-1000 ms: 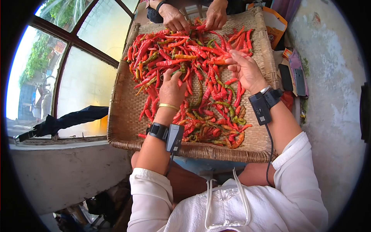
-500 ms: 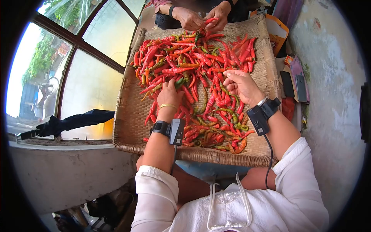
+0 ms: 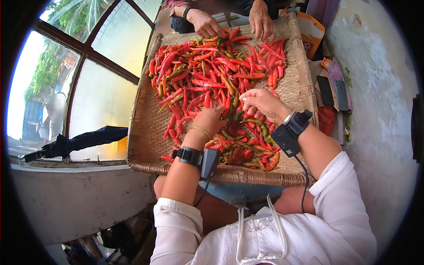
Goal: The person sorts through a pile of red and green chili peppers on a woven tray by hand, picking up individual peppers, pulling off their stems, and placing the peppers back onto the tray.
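A heap of mostly red chili peppers [image 3: 194, 88], some green or orange, covers a woven bamboo tray [image 3: 145, 145]. My left hand [image 3: 208, 122] is low over the near middle of the heap, its fingers closed at a dark green chili pepper [image 3: 230, 111]. Just to its right, my right hand [image 3: 265, 106] hovers with thumb and fingers pinched together; whatever they hold is too small to make out. Beneath both hands lie wrinkled, orange-green chili peppers [image 3: 232, 148].
Across the tray, another person's hand [image 3: 205, 23] touches the far chili peppers, and their other hand [image 3: 260, 22] hangs over the tray's far edge. A folded dark umbrella [image 3: 88, 140] lies on the windowsill at left. Phones [image 3: 341, 95] sit beside the wall at right.
My left hand has moved right and nearer to me; my right hand has come left and down, closer to it. The other person's hands have parted, and the red chili pepper between them is gone.
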Available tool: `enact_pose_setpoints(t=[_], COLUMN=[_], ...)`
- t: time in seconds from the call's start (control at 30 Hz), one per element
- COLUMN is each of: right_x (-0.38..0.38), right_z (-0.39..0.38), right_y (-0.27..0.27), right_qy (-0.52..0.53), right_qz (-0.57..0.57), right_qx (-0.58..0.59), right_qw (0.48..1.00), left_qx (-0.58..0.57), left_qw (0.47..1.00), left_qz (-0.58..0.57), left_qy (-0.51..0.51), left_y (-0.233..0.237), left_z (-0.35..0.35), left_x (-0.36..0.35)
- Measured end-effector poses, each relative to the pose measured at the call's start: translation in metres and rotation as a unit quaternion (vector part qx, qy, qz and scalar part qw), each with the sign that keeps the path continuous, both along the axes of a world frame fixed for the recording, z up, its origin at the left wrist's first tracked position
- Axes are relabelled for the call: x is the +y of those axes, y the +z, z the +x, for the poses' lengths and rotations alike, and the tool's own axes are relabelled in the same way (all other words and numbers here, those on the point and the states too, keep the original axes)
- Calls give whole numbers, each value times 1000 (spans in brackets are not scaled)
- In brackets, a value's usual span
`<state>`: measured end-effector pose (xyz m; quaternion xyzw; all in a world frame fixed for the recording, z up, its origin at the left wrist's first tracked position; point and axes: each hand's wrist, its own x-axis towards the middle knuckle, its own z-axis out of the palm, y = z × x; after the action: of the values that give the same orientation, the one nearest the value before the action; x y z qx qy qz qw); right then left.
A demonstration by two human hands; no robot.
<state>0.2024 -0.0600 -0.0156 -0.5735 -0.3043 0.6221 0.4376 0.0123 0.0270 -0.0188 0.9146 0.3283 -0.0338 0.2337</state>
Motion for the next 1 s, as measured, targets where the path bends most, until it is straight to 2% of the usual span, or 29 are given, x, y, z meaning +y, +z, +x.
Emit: enact_pose_setpoints(t=[0.03,0.1,0.13,0.17,0.27,0.3,0.37,0.43,0.5,0.53,0.57,0.63,0.67,0.73,0.77,0.83,0.87,0.9,0.93,0.97,1.0], right_x=[-1,-2,-1,-2,-2,-4,-7,-9,-12,-10,-9,-8,-9,-10,-9,-8,-9,-11,-12,-13,-12], right_z=[-2,-6,-8,-8,-13,-17,-26,-28,-32,-32,-31,-30,-29,-29,-30,-31,-29,-29,-29,-29,-28], right_y=[1,3,2,-2,-7,-2,7,17,22,18,15,12,13,21,18,12,12,18,21,21,20], right_qy=[-2,44,50,47,96,96,88,126,117,117,118,115,115,135,135,79,79,60,41,39,43], right_qz=[2,4,29,28,179,177,310,300,279,258,257,279,278,206,207,188,189,173,155,156,140], right_qx=[1,-107,-158,-156,-312,-311,-419,-412,-343,-348,-348,-382,-382,-321,-320,-115,-116,-43,30,31,50], right_qw=[1000,993,986,986,928,929,849,851,889,894,894,874,874,915,915,972,972,982,987,986,988], left_qx=[9,-15,-49,-82,-125,-124,-191,-214,-238,-255,-272,-281,-266,-260,-260,-278,-282,-282,-267,-251,-274], left_qw=[1000,1000,999,995,990,990,959,944,925,901,874,868,855,824,824,817,815,816,844,870,856], left_qz=[2,7,-9,-27,-28,-30,-195,-237,-280,-328,-375,-379,-416,-473,-473,-492,-496,-495,-458,-420,-431], left_qy=[-15,-8,19,47,57,57,80,86,96,123,149,154,159,172,173,110,97,97,76,55,84], left_y=[4,9,13,16,36,39,39,33,30,34,37,36,36,35,37,41,44,41,34,27,23], left_z=[-1,-6,-9,-11,-10,-11,-11,-11,-11,-7,-3,0,-1,-4,-5,-6,-3,-1,-1,0,4], left_x=[-5,-9,-10,-11,-16,-16,-16,-14,-15,-18,-21,-20,-16,-12,-11,-12,-16,-17,-17,-18,-21])
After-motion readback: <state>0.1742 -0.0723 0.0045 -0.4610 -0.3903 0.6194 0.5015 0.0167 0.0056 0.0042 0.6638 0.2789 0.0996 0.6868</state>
